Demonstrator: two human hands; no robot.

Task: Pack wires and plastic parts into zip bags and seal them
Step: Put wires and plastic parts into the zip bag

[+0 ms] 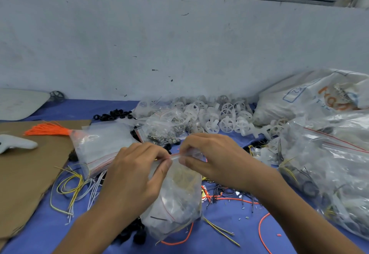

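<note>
Forearms (95, 223) enter from bottom edge: left hand (137, 173) grip clamped on top seal of filled zip bag (177, 203), thumb pressed to forefinger; right hand (215, 159) grip clamped on same seal just beside. Bag stands on worktop (235, 231) centre; yellow wires (69, 183) lie left; white plastic wheels (225, 118) heaped behind.

Zip bag (175, 199): clear plastic film, glossy, crinkled. Wheels (225, 123): white plastic, semi-matt. Screws (166, 133) in small bag: shiny metal. Rings (116, 113): black, matt. Cardboard sheet (30, 173): brown, matt, creased. Table cover (229, 233): blue, smooth, matt. Wall (179, 44): rough, painted.
</note>
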